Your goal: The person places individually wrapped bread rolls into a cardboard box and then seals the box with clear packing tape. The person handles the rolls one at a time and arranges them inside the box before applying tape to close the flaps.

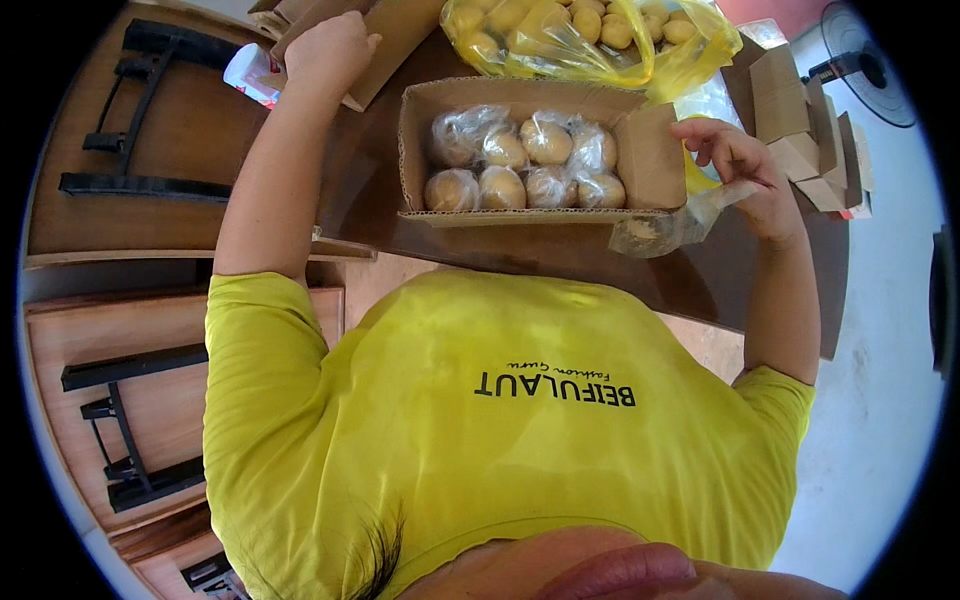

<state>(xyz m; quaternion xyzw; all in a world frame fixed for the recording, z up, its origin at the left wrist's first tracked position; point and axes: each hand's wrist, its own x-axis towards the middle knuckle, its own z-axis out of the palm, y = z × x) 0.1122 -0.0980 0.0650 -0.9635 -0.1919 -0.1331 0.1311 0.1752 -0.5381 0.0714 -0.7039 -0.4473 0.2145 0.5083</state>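
My left hand (332,54) is curled at the edge of a cardboard box (397,52) at the upper left; its fingertips are hidden. My right hand (742,172) holds the gathered end of a clear plastic bag (675,225) with a roundish thing in it, probably a potato. Its index finger is at the raised flap of an open cardboard box (656,161). Inside this box, several potatoes (546,142) wrapped in clear plastic sit in two rows. Behind it, a yellow plastic bag (540,60) holds several unwrapped potatoes (616,31).
The boxes stand on a dark brown table (360,180). More open cardboard boxes (810,142) are at the right edge, with a fan (862,64) beyond. A white plastic roll or container (251,71) lies by the left box. Wooden panels with black folding legs (139,112) are at left.
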